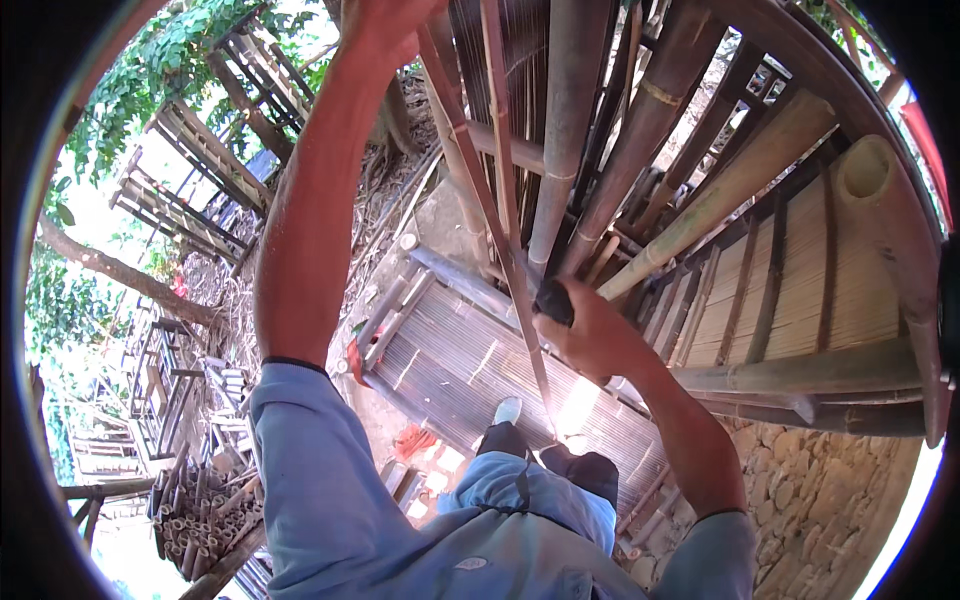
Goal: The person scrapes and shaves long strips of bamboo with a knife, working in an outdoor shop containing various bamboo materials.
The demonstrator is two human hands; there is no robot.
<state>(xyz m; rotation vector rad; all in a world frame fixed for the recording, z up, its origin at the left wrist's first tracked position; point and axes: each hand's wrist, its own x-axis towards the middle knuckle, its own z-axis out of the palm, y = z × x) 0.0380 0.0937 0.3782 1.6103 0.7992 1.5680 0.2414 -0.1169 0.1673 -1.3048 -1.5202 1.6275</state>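
My left hand (385, 22) is raised high on a stretched arm and cut off by the upper edge of the view. It is beside the upper part of a long split bamboo strip (478, 180), but its fingers are out of view. The strip slants down past my right hand to the slatted bamboo surface near my feet. Lower and to the right, my right hand (588, 328) is closed round a short dark object (554, 300), perhaps a tool's handle. This fist is right beside the strip; the rest of the object is hidden.
Several thick bamboo poles (575, 130) lean close on the right, beside a slatted bamboo panel (765, 280). Beneath me lies a bamboo slat platform (470, 345). Cut bamboo pieces (205, 515) are piled at lower left, a stone wall (810, 490) stands at lower right.
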